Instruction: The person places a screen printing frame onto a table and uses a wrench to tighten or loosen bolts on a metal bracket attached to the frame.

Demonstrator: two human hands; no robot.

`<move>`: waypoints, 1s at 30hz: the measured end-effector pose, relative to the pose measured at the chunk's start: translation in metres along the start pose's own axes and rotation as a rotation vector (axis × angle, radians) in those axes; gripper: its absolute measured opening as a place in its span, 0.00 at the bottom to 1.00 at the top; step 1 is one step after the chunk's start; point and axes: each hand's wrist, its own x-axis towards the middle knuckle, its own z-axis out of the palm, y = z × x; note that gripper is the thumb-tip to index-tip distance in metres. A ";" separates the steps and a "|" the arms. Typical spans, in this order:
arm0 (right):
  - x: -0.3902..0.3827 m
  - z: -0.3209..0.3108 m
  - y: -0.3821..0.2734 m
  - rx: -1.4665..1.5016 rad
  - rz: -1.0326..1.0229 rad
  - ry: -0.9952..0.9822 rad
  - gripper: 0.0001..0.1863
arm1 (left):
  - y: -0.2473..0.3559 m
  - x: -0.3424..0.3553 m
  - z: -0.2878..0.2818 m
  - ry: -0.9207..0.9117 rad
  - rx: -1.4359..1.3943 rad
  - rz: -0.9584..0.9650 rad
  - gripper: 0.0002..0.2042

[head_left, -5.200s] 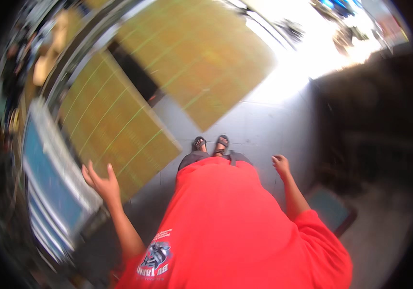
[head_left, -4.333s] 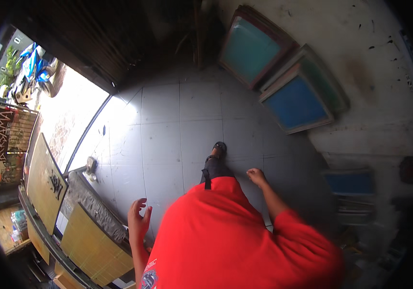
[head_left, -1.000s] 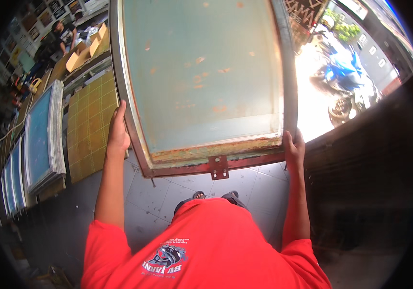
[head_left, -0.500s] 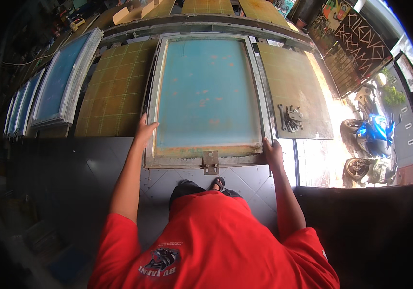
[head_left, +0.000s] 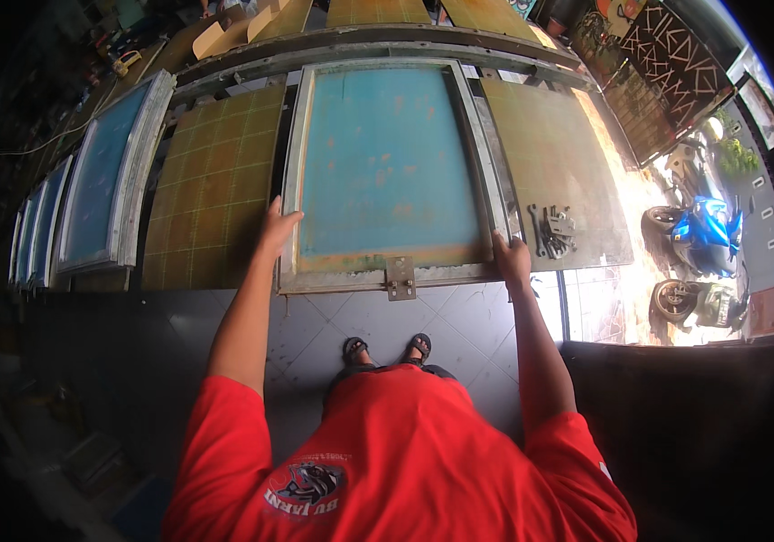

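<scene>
Left hand [head_left: 277, 228] and right hand [head_left: 512, 257] grasp the framed screen [head_left: 387, 172] by its 2 long sides: positioning, it seems, next calling for careful squaring!

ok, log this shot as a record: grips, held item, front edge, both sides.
Held: grey rectangular frame with blue mesh
Left grip: on its left rail, thumb on top
Right grip: on its right rail, near the front corner
Front edge: small metal bracket
Left side: yellow-brown flat board with green grid lines
Right side: tan flat board bearing grey metal tools
</scene>
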 end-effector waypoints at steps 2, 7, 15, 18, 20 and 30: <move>0.004 0.003 0.000 0.000 -0.046 0.024 0.31 | 0.001 0.008 0.002 0.019 0.029 0.004 0.42; 0.018 0.026 0.028 0.094 -0.035 0.042 0.32 | -0.013 0.026 0.003 -0.036 -0.009 0.010 0.43; -0.014 -0.018 0.004 0.062 -0.148 0.229 0.21 | -0.013 0.009 -0.007 -0.013 0.209 0.019 0.49; -0.015 -0.051 0.033 0.119 -0.204 0.416 0.16 | -0.012 -0.047 -0.018 0.053 0.300 0.065 0.46; -0.004 -0.070 0.069 0.131 -0.052 0.440 0.13 | -0.029 -0.076 -0.016 0.103 0.317 0.096 0.42; 0.077 -0.049 0.021 -0.571 -0.014 0.024 0.14 | -0.050 -0.175 -0.005 0.309 0.614 0.389 0.33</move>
